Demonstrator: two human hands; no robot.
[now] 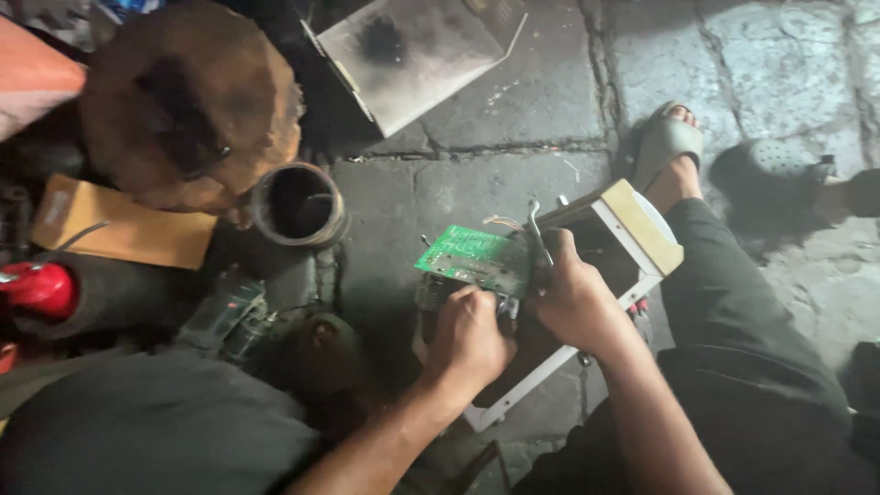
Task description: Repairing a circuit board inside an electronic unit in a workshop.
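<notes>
Far left of the grips: red tool handle (37,288), tan block (124,229), then a dark open pipe end (298,203) up-left of them. Left hand (469,341) clenched, its grip closed low on the green circuit board (475,259), knuckles up. Board sits tilted just above the left grip, touching both hands. Right hand (575,298) grasps the board's right edge beside a white metal casing (616,240) on the stone floor (513,110). Beyond, a sandalled foot (667,145).

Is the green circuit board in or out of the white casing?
Out: the green circuit board sticks up past the white casing rim, tilted, gripped by both hands.
</notes>
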